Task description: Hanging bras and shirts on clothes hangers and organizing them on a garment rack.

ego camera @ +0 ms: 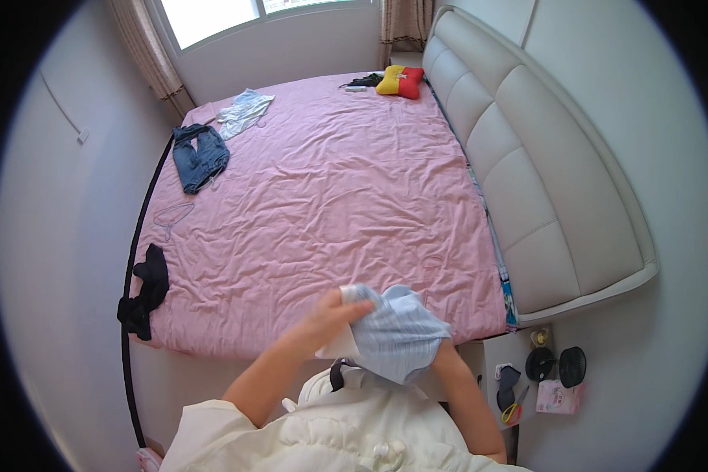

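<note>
My left hand [343, 312] grips the edge of a light blue striped cloth garment [398, 333], its thumb lying over the fabric. The garment hangs bunched in front of my body, above the near edge of the bed. My right hand is hidden inside or behind the garment; only the wrist and forearm come out at its lower right. A white part of the cloth shows below my left hand. Beyond lies a bed with a wrinkled pink sheet [318, 206].
Jeans [202, 156], a white and light blue garment [245, 113], a wire hanger [174, 217] and black clothing [152, 283] lie along the bed's left side. A red and yellow pillow [400, 81] lies near the headboard [525, 165]. Scissors [513, 411] rest on the nightstand [498, 352].
</note>
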Demonstrator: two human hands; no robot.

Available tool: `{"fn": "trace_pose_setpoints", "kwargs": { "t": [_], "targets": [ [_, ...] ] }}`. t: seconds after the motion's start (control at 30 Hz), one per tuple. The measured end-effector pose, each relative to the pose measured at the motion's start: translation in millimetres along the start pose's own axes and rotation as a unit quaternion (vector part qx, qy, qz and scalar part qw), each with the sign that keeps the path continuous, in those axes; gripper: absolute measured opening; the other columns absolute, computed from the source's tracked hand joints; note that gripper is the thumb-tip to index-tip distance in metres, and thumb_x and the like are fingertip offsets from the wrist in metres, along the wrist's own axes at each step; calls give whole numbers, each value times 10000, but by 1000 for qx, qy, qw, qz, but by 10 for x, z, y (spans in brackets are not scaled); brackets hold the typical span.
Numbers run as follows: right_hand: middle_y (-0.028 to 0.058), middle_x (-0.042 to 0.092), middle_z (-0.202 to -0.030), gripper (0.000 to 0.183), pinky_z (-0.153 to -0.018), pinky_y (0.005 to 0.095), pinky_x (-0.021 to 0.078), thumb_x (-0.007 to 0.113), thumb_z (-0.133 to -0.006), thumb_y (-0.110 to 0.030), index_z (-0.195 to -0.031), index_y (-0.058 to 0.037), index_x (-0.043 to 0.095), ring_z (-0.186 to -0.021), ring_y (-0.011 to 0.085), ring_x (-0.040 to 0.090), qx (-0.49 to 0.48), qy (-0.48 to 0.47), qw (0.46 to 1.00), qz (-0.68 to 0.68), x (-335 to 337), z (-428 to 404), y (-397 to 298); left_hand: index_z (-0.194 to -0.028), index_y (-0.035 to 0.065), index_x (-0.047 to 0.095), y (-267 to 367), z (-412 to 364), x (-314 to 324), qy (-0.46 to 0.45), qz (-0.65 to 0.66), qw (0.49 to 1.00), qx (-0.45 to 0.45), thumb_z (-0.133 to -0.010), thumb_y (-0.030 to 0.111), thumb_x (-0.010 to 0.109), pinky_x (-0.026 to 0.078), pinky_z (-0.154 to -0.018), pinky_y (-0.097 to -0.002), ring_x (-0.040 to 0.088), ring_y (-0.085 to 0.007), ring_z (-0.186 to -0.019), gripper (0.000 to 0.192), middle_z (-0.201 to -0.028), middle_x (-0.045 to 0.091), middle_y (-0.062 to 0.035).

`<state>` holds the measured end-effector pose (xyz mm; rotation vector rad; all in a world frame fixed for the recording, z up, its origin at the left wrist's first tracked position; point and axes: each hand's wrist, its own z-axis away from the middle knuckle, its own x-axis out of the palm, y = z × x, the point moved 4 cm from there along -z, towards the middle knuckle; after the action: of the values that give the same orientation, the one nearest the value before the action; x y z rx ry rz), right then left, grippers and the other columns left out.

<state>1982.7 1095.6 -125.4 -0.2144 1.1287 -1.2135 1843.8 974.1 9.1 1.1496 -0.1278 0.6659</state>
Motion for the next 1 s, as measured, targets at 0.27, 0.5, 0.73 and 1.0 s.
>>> {"fn": "trace_pose_setpoints", "kwargs": {
  "t": [0.27, 0.5, 0.73, 1.0],
  "targets": [
    [82, 620, -982, 466, -791, 398, 512, 566, -860, -179, -1285, -45, 431, -875, 206, 619, -217, 221, 688, -656, -1770, 1189, -317, -968, 26, 622, 622, -51, -585, 151, -170, 969, 100, -869, 264, 600, 487, -602, -259, 585, -94, -674, 258, -815, 632, -18],
    [76, 582, -1025, 401, -889, 319, 445, 529, -867, -26, -1258, -39, 437, -963, 176, 567, -329, 382, 691, -518, -2443, 1075, -948, -992, 21, 625, 822, -246, -213, 15, -90, 992, 89, -900, 284, 538, 495, -656, -262, 610, -128, -728, 292, -859, 643, -49],
    [74, 538, -1083, 509, -907, 333, 412, 676, -745, -47, -1199, -51, 446, -1015, 175, 531, -402, 291, 762, -416, -1603, 794, -1146, -1192, 86, 502, 1175, -142, 583, -239, 245, 914, 217, -905, 421, 431, 334, -998, -427, 503, -222, -1124, 447, -1170, 562, -62],
    [95, 508, -1133, 744, -936, 361, 381, 775, -640, -157, -1261, -41, 383, -1061, 213, 508, -321, 427, 797, -281, -1026, 534, -1073, -1317, 34, 265, 1261, -213, 936, -215, 74, 900, 371, -658, -49, 444, 314, -983, -353, 379, -230, -1177, 688, -1237, 385, -110]
  ]
}}
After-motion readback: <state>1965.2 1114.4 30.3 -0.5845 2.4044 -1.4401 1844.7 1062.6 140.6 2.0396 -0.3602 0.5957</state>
